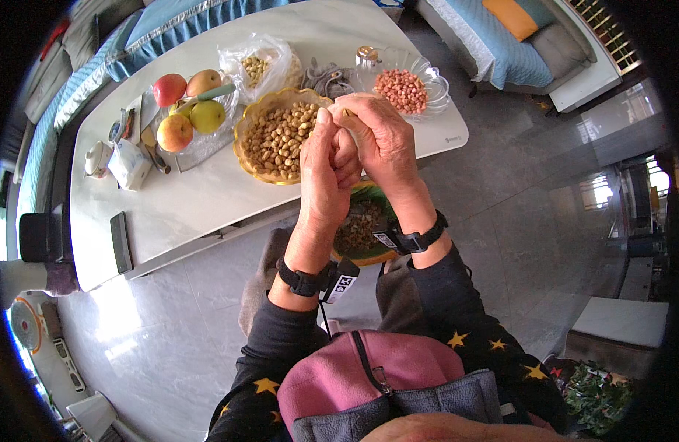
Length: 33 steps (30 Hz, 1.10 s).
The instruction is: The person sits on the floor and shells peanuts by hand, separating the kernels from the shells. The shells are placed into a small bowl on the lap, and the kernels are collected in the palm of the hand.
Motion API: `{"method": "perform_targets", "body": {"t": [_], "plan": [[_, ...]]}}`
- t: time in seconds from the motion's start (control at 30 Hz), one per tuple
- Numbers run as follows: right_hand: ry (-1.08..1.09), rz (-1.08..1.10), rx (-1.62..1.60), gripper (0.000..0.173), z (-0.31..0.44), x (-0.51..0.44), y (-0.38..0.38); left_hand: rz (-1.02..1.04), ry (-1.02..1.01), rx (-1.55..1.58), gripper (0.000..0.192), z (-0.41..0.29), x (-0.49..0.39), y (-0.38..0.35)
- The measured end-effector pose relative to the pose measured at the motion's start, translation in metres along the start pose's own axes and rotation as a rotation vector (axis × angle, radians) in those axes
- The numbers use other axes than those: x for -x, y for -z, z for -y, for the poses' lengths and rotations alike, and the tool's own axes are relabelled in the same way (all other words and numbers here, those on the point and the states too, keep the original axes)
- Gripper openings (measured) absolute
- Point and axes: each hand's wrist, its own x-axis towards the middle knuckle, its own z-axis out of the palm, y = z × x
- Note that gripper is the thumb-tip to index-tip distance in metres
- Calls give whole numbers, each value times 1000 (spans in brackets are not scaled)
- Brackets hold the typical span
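Observation:
My left hand and my right hand meet over the right rim of a yellow scalloped bowl holding unshelled peanuts. Something small and brownish, perhaps a bit of peanut shell, shows between the fingers of my right hand; the curled fingers hide most of what lies between the hands. To the right, shelled pink peanuts lie in a clear scalloped glass dish. Below my hands, partly covered by my wrists, a green-lined basin with a yellow rim contains brown shell debris.
On the marble-look table are a plastic bag of peanuts, apples with a green-handled knife, a glass jar, a grey cloth, a tissue pack, a lidded white cup and a black phone.

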Motion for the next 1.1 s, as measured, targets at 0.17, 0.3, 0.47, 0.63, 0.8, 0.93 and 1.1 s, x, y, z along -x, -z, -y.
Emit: {"method": "perform_targets", "body": {"t": [0.17,0.3,0.47,0.63,0.8,0.93,1.1], "plan": [[58,2,23,17,3,2,-5,-96,19,-67,45,-5,2,0],[122,34,26,22,3,-2,-9,-121,-10,-57,43,-11,1,3],[-112,45,-193,32,7,-2,-7,-112,-10,-14,26,-17,2,8],[-143,-1,-273,28,10,-3,-10,-107,9,-30,27,-17,1,7],[-180,27,-256,20,10,-2,-5,-83,18,-48,32,-16,2,8],[-176,41,-199,17,10,-1,0,-57,101,79,36,-17,2,10],[-180,27,-168,15,10,0,2,-58,90,-17,39,-14,3,6]]}}
